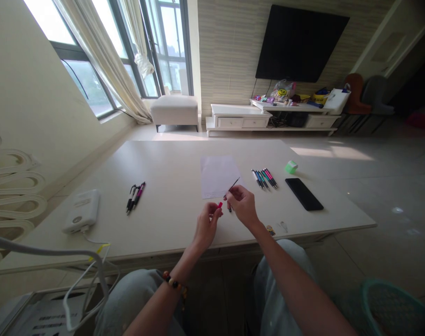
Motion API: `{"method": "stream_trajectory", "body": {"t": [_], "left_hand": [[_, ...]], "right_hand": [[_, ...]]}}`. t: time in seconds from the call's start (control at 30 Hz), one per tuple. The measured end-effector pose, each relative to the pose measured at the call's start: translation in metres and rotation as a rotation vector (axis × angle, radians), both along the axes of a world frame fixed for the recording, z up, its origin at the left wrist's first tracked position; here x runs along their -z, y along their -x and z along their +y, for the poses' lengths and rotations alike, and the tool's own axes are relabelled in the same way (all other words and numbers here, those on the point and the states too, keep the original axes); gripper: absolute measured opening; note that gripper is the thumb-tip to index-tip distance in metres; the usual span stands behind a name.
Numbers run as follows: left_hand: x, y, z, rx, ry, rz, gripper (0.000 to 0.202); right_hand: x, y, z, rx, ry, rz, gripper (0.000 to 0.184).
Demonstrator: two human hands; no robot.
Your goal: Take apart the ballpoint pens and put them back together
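My left hand (208,224) is closed in a pinch on a small red pen part (220,204) above the near middle of the white table (170,205). My right hand (243,203) is closed on a thin dark pen refill (233,185) that points up and to the right, with a dark pen piece showing below its fingers. The two hands are almost touching. A white sheet of paper (219,175) lies just beyond them. Several coloured pens (264,178) lie in a row to the right, and three pens (135,196) lie to the left.
A black phone (303,193) and a small green tape roll (291,166) lie at the table's right. A white power bank (82,211) with a cable sits at the left. A teal basket (390,308) stands on the floor at lower right. A TV stand and ottoman are beyond.
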State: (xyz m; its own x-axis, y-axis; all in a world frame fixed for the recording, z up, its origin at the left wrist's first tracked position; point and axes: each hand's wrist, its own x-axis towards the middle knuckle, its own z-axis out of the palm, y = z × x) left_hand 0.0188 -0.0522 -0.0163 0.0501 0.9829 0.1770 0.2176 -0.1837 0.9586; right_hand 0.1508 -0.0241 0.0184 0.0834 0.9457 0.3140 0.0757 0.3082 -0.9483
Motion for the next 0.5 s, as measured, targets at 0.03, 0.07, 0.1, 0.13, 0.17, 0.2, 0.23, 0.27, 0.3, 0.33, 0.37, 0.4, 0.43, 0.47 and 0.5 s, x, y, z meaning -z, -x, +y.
{"method": "stream_trajectory", "body": {"t": [0.03, 0.07, 0.1, 0.13, 0.17, 0.2, 0.23, 0.27, 0.3, 0.33, 0.37, 0.4, 0.43, 0.47, 0.5], "left_hand": [[0.0000, -0.0001, 0.0001, -0.003, 0.002, 0.000, 0.023], [-0.0002, 0.0000, 0.0001, -0.006, 0.000, -0.001, 0.023], [-0.0005, 0.0001, 0.0001, -0.007, -0.006, -0.001, 0.023], [-0.0010, 0.0003, 0.0000, -0.006, -0.015, 0.000, 0.022], [-0.0014, 0.0006, 0.0000, -0.004, -0.027, 0.001, 0.022], [-0.0019, 0.0010, 0.0000, -0.002, -0.040, 0.003, 0.021], [-0.0022, 0.0014, 0.0001, 0.002, -0.052, 0.003, 0.020], [-0.0023, 0.0018, 0.0002, 0.008, -0.062, 0.003, 0.019], [-0.0022, 0.0022, 0.0003, 0.014, -0.068, 0.003, 0.019], [-0.0019, 0.0026, 0.0004, 0.016, -0.070, 0.003, 0.019], [-0.0015, 0.0030, 0.0006, 0.014, -0.070, 0.002, 0.019], [-0.0010, 0.0034, 0.0006, 0.010, -0.070, 0.002, 0.018], [-0.0005, 0.0038, 0.0006, 0.004, -0.073, 0.001, 0.018], [-0.0001, 0.0043, 0.0004, -0.002, -0.077, 0.001, 0.018], [0.0002, 0.0047, 0.0001, -0.006, -0.081, 0.005, 0.018]], "right_hand": [[0.0003, -0.0011, 0.0003, 0.008, -0.002, -0.003, 0.016], [0.0008, -0.0020, 0.0005, 0.010, -0.002, -0.016, 0.017], [0.0015, -0.0025, 0.0004, 0.006, -0.004, -0.043, 0.017], [0.0022, -0.0027, 0.0000, 0.000, -0.010, -0.083, 0.017], [0.0029, -0.0025, -0.0006, -0.016, -0.021, -0.133, 0.016], [0.0033, -0.0021, -0.0013, -0.039, -0.033, -0.184, 0.015], [0.0034, -0.0014, -0.0022, -0.065, -0.043, -0.228, 0.014], [0.0031, -0.0008, -0.0029, -0.089, -0.051, -0.258, 0.014], [0.0024, -0.0003, -0.0036, -0.105, -0.055, -0.271, 0.015], [0.0015, 0.0000, -0.0039, -0.105, -0.059, -0.267, 0.017], [0.0005, 0.0002, -0.0040, -0.094, -0.061, -0.253, 0.019], [-0.0005, 0.0002, -0.0039, -0.076, -0.065, -0.234, 0.021], [-0.0011, 0.0001, -0.0035, -0.061, -0.067, -0.217, 0.022], [-0.0012, 0.0003, -0.0029, -0.057, -0.065, -0.203, 0.024], [-0.0008, 0.0007, -0.0021, -0.064, -0.056, -0.191, 0.026]]}}
